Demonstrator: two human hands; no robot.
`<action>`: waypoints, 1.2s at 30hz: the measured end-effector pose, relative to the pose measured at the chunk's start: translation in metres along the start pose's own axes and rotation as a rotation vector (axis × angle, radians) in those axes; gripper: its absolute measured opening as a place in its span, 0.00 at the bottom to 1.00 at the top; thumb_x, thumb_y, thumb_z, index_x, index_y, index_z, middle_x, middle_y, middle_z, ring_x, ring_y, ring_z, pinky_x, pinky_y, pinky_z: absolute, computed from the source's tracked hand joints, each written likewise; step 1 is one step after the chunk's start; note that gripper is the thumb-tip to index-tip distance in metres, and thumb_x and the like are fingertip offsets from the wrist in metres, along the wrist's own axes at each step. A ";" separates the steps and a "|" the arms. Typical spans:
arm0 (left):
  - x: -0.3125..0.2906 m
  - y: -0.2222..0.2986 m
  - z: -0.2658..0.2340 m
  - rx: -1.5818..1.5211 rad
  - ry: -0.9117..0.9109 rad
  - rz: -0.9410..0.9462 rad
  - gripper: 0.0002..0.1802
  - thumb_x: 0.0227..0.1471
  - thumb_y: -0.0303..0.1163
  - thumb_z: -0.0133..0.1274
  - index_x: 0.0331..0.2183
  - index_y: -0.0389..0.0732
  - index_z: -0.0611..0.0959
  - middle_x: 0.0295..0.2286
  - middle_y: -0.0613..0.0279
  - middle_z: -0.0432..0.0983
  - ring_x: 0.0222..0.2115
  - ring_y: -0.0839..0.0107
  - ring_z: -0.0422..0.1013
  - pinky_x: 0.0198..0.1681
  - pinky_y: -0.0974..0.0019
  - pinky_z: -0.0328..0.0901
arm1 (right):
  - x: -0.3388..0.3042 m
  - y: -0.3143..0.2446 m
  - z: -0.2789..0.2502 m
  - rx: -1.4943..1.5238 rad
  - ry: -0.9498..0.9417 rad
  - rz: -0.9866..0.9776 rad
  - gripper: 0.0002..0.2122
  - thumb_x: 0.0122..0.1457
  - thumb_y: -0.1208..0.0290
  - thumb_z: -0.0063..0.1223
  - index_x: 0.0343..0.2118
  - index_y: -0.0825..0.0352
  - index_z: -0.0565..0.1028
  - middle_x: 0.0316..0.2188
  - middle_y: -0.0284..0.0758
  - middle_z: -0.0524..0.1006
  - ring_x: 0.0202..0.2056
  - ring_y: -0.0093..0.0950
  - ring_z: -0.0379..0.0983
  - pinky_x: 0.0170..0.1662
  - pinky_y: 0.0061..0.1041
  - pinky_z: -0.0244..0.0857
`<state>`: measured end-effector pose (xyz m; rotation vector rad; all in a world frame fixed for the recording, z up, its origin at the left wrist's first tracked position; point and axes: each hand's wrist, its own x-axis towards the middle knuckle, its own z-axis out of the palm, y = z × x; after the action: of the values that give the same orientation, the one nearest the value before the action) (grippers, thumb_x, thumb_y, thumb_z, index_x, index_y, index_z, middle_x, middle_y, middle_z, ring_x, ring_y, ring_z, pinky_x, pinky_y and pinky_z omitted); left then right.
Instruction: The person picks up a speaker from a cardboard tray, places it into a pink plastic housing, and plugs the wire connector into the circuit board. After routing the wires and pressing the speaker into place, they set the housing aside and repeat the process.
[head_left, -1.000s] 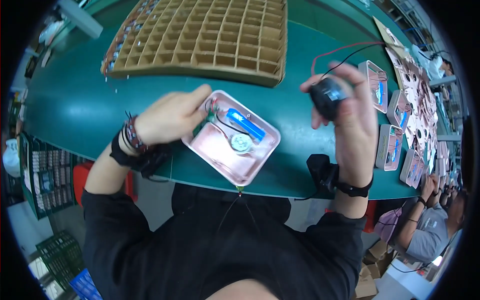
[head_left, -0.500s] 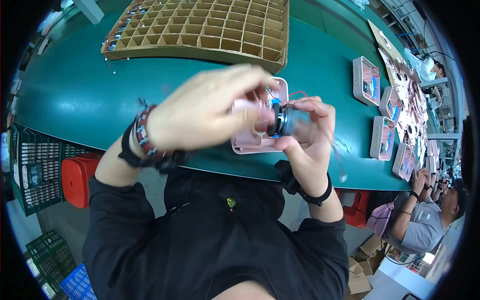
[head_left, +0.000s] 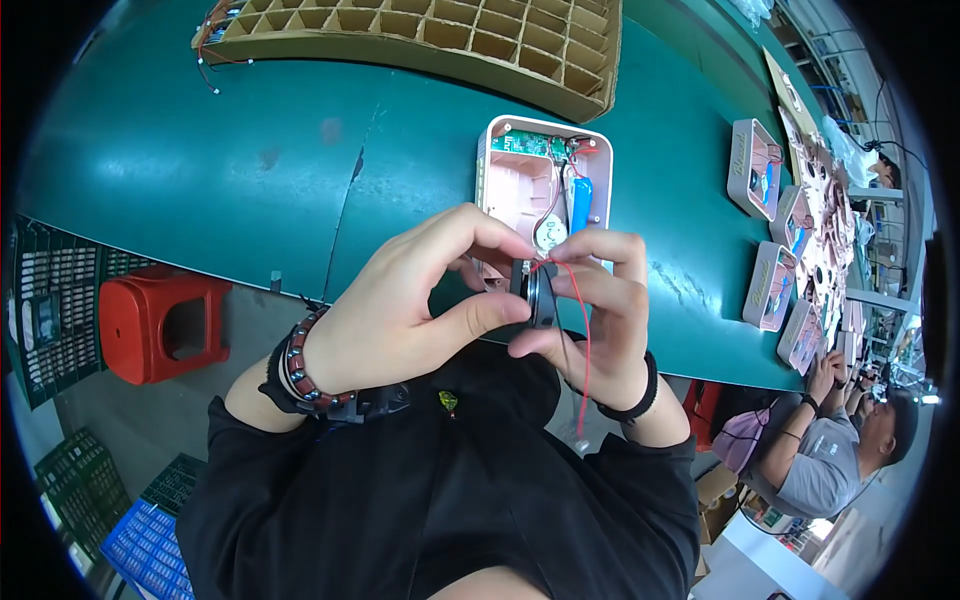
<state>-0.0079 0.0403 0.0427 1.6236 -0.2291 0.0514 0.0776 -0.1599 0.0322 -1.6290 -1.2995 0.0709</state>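
Left hand (head_left: 405,312) and right hand (head_left: 615,300) both pinch black part (head_left: 544,304). Keep red wire (head_left: 588,345) from getting trapped; case (head_left: 518,185) just beyond hands.

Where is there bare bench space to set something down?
Widest: the green bench left of the open pink case, this side of the cardboard tray. Narrower: between that case and the pink cases at right. Crowded: the right end, and over the near edge, where left hand and right hand hold a black round part.
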 end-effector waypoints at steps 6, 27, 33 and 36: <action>-0.002 -0.017 0.003 0.068 0.124 0.015 0.21 0.49 0.28 0.62 0.44 0.34 0.74 0.39 0.55 0.74 0.33 0.67 0.75 0.39 0.67 0.70 | 0.009 -0.003 -0.012 -0.133 -0.091 0.051 0.24 0.44 0.76 0.69 0.44 0.66 0.70 0.44 0.42 0.71 0.42 0.39 0.73 0.40 0.29 0.72; -0.003 -0.046 -0.003 0.586 0.204 0.200 0.36 0.30 0.34 0.70 0.43 0.37 0.71 0.53 0.51 0.67 0.45 0.50 0.69 0.47 0.56 0.66 | 0.052 0.017 -0.029 -0.441 -0.435 0.005 0.17 0.42 0.69 0.69 0.32 0.62 0.71 0.39 0.31 0.79 0.50 0.36 0.74 0.61 0.53 0.43; -0.005 -0.050 -0.002 0.506 0.220 0.195 0.32 0.31 0.35 0.69 0.39 0.39 0.71 0.54 0.52 0.67 0.44 0.51 0.70 0.46 0.56 0.67 | 0.051 0.023 -0.022 -0.458 -0.477 0.044 0.14 0.44 0.68 0.67 0.30 0.62 0.71 0.38 0.30 0.79 0.49 0.34 0.74 0.62 0.53 0.43; -0.004 -0.051 -0.004 0.506 0.219 0.203 0.31 0.31 0.35 0.69 0.37 0.39 0.71 0.54 0.52 0.68 0.44 0.52 0.70 0.45 0.56 0.67 | 0.053 0.023 -0.021 -0.448 -0.481 0.050 0.15 0.43 0.68 0.67 0.30 0.63 0.71 0.37 0.31 0.78 0.47 0.34 0.74 0.62 0.52 0.45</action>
<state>-0.0022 0.0468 -0.0082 2.0735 -0.2210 0.4721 0.1282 -0.1312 0.0529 -2.1110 -1.7274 0.2266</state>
